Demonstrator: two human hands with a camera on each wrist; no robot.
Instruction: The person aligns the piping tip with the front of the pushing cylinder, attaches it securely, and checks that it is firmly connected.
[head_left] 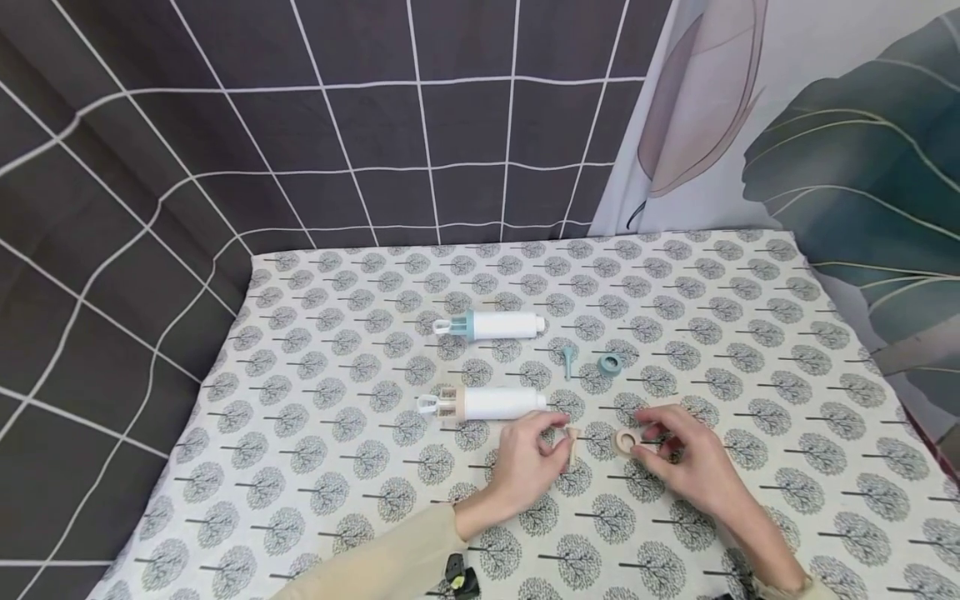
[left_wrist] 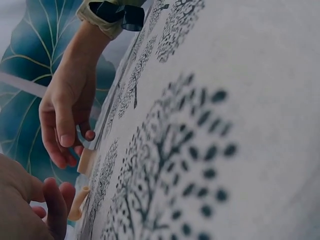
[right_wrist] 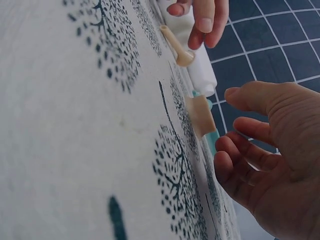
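beige peg [head_left: 573,448] and ring [head_left: 617,442] lie near the loosely curled hands [head_left: 525,462] [head_left: 690,461].

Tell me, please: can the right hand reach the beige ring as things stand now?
Probably yes: the right hand holds nothing, is close beside the beige ring, and nothing visible blocks the way.

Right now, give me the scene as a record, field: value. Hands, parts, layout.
surface: tree-print tablecloth
left hand: fingers loosely curved beside beige flared peg; no grip seen
right hand: fingers loosely curved beside beige ring; no grip seen
near cylinder: white-and-beige cylinder, lying beyond left hand
far cylinder: white-and-teal cylinder, lying roughly parallel
teal small parts: teal flared peg and teal ring, right of far cylinder
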